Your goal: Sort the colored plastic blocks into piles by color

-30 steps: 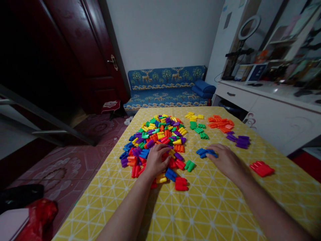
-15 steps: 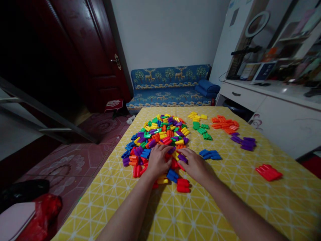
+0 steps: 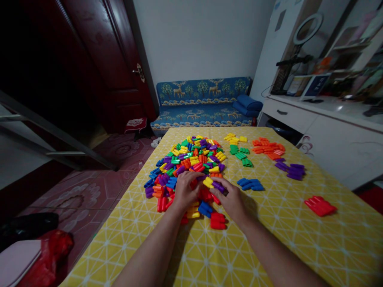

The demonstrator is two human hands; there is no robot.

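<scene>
A heap of plastic bullet-shaped building blocks (image 3: 191, 159) in several colours lies on the table. My right hand (image 3: 232, 199) pinches a purple block (image 3: 219, 186) between thumb and fingers at the heap's near right side. A yellow block (image 3: 208, 182) sits end to end against the purple one; whether they are joined I cannot tell. On the heap's near side, my left hand (image 3: 186, 190) has its fingers curled over the blocks, and what lies under its fingertips is mostly hidden. Closer to me are a blue block (image 3: 205, 208) and a red block (image 3: 218, 220).
On the yellow patterned tablecloth (image 3: 269, 239), small single-colour groups lie to the right: yellow (image 3: 235, 138), green (image 3: 241, 154), orange (image 3: 268, 148), purple (image 3: 295, 170), blue (image 3: 250, 184) and red blocks (image 3: 320, 205). A blue sofa (image 3: 197, 113) stands behind the table, a white cabinet (image 3: 335, 139) at right.
The purple and yellow blocks at my right hand have risen slightly and show more clearly. My left hand has shifted a little to the left.
</scene>
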